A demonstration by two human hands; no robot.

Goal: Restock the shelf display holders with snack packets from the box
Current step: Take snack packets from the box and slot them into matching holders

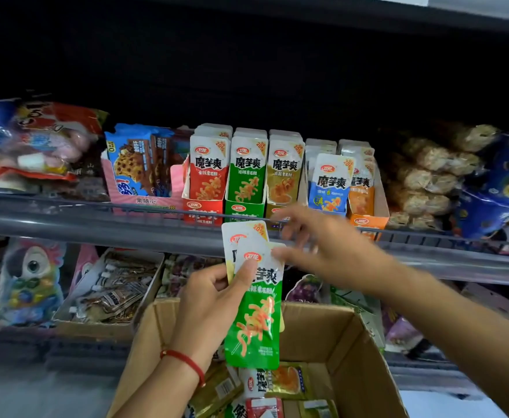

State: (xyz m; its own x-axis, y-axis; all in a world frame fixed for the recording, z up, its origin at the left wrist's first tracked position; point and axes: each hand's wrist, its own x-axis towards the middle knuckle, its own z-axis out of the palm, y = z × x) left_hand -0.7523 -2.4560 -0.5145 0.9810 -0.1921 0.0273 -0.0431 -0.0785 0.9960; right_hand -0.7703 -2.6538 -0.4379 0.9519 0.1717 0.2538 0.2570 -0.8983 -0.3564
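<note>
Shelf holders (244,203) stand stocked above the box (364,336). My left hand (214,300) pinches green packets (254,315); right hand (316,248), fingers spread, reaches. Next: seat one in the green holder.

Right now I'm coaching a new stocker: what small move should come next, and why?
Probably the right hand pinches the top of the front green packet and lifts it from the left hand. Its fingertips are already at that packet's top corner, and the green holder stands just above on the shelf.
</note>
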